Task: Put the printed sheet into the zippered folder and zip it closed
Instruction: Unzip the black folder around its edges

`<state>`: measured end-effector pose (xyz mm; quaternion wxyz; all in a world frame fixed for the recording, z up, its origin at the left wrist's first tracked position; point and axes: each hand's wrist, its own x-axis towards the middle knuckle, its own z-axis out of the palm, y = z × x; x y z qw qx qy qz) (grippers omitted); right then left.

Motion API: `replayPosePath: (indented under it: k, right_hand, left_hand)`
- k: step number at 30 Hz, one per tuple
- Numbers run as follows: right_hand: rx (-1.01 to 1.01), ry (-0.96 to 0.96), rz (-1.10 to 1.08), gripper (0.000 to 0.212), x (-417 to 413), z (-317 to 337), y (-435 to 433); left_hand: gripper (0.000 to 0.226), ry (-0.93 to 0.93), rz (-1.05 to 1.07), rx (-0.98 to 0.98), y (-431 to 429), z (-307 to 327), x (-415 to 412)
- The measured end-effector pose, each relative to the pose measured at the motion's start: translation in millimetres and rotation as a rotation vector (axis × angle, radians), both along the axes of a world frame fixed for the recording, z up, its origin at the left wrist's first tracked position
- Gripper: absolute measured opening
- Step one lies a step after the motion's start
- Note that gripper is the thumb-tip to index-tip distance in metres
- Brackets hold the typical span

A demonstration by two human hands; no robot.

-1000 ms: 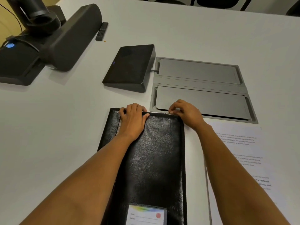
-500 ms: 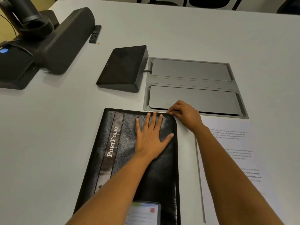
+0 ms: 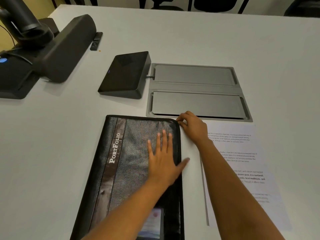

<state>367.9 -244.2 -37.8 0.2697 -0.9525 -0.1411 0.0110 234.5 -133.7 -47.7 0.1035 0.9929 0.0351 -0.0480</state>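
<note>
A black leather zippered folder (image 3: pixel 124 161) marked "PortFolio" lies flat on the white table in front of me. My left hand (image 3: pixel 164 158) presses flat on its cover, fingers straight and spread, thumb over the right edge. My right hand (image 3: pixel 191 126) is curled at the folder's far right corner and pinches something small there, likely the zipper pull, which is hidden by the fingers. The printed sheet (image 3: pixel 245 170) lies on the table to the right of the folder, partly under my right forearm.
A grey recessed cable hatch (image 3: pixel 197 91) sits in the table just beyond the folder. A black wedge-shaped device (image 3: pixel 125 75) stands to its left. A large black conference unit (image 3: pixel 52 52) and a small remote (image 3: pixel 96 40) occupy the far left.
My left hand let go of the folder's top edge and slid down to lie flat on the cover. My right hand moved the pinched pull rightward to the far right corner.
</note>
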Motion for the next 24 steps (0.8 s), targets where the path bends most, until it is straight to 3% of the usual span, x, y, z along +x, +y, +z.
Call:
replayPosePath:
  k: [8,19,24]
  right_hand:
    - [-0.067,-0.054,0.074,0.013,-13.3,3.1,-14.9]
    - [0.003,-0.049,-0.014,0.014,-80.9,-6.1,-23.7]
    - [-0.096,-0.023,-0.061,0.014,-82.8,-0.6,-17.7]
  left_hand:
    - [0.075,-0.055,-0.027,0.039,-5.5,-1.3,-15.7]
    - [0.074,-0.04,-0.025,0.093,-7.1,0.3,-15.5]
    - [0.079,0.02,-0.047,0.009,-7.9,8.3,-19.8]
